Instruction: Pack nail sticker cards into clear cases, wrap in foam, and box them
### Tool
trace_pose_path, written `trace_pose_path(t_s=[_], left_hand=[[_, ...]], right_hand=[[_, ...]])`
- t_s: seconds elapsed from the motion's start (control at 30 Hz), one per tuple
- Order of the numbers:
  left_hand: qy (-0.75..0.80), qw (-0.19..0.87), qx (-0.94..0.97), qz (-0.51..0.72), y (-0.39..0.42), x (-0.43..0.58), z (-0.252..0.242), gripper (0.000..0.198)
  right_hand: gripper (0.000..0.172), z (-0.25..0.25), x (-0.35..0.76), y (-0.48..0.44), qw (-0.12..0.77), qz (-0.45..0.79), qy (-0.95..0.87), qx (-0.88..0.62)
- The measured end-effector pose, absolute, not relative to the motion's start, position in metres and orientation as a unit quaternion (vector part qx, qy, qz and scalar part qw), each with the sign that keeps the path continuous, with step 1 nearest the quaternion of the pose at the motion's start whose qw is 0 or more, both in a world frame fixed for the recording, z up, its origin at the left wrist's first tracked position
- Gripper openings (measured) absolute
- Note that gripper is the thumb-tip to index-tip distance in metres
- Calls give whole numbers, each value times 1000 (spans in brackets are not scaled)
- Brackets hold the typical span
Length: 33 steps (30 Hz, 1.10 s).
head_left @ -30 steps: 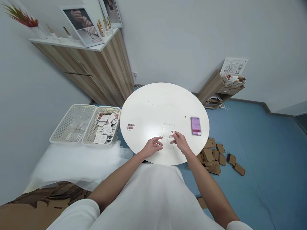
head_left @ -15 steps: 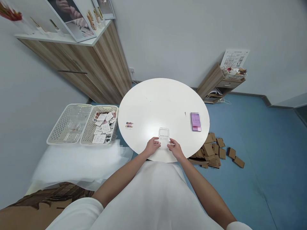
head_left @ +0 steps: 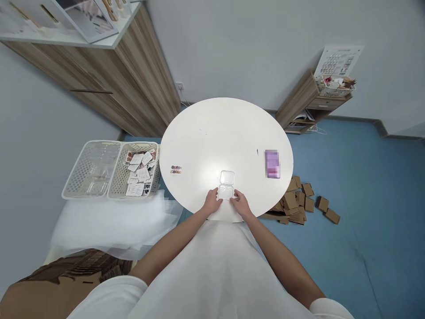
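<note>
A small clear plastic box (head_left: 226, 192) lies at the near side of the white round table (head_left: 229, 128), its lid (head_left: 227, 177) folded back away from me. My left hand (head_left: 212, 201) pinches the left side of the box. On the opposite side, my right hand (head_left: 241, 204) grips it with thumb and fingers. Nothing that I can make out sits inside the box. Further left on the table is a card with two rows of coloured round pieces (head_left: 175, 169). A blurred purple pack (head_left: 272, 164) lies to the right, near a tiny dark object (head_left: 257, 152).
White baskets stand at the left, one with clear plastic boxes (head_left: 96, 173), one with printed cards (head_left: 141, 173). White sheets (head_left: 113, 221) and brown cardboard (head_left: 49, 297) lie nearer. Small brown cartons (head_left: 292, 199) are piled right of the table. Wooden cabinets (head_left: 149, 79) stand behind.
The lid and box now lie flatter against the table, both hands still at its sides. My view has shifted slightly, so the surroundings appear moved.
</note>
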<state>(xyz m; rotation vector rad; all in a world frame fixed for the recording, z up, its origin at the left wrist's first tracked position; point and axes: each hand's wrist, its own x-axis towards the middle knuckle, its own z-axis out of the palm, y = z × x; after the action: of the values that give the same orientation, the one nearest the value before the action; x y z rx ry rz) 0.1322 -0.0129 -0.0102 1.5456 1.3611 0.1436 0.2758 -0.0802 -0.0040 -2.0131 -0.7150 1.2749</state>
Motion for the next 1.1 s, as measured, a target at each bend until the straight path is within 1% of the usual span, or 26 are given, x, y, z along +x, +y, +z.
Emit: trace_pose_path(t_s=[0.13, 0.43, 0.57, 0.77, 0.87, 1.1], left_hand=[[569, 511, 641, 64, -14, 136, -9, 47], [597, 516, 601, 129, 20, 164, -9, 46], [601, 514, 596, 139, 26, 170, -9, 51], [598, 514, 596, 154, 18, 169, -14, 58], [597, 515, 593, 165, 14, 168, -18, 61], [576, 556, 569, 188, 11, 163, -18, 67]], right_hand=[[53, -1, 277, -77, 310, 498, -274, -762], [51, -6, 301, -29, 337, 492, -294, -747], [51, -10, 306, -19, 344, 497, -305, -736], [56, -15, 307, -26, 345, 494, -331, -727], [56, -16, 307, -28, 343, 494, -340, -723], [62, -18, 306, -26, 332, 487, -345, -730]])
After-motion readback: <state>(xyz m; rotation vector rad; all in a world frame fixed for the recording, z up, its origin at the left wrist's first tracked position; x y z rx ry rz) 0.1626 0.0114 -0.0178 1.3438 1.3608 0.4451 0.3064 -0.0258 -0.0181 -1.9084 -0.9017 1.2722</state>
